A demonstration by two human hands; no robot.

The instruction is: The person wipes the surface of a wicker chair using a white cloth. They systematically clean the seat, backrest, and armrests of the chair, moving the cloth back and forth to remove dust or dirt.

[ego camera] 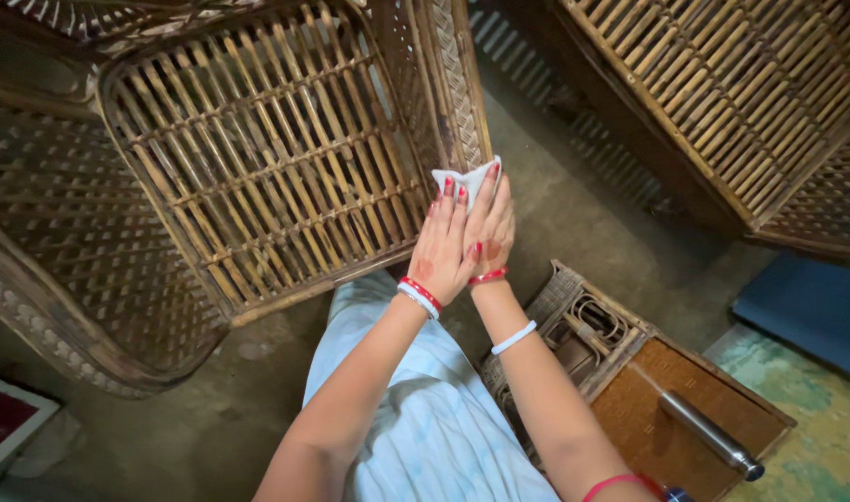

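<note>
A white cloth is pressed against the front leg of a tipped cane chair. My right hand lies flat over the cloth, fingers pointing up. Over it rests my left hand, fingers together, also pushing toward the cloth. Both wrists carry red and white bangles. The cloth shows only above the fingertips; the remainder is hidden under my hands. My lap in pale blue fabric is below.
A second cane chair stands at the upper right. A low wicker stool sits at my right with a steel bottle lying on it. A blue mat and a bare concrete floor are beyond.
</note>
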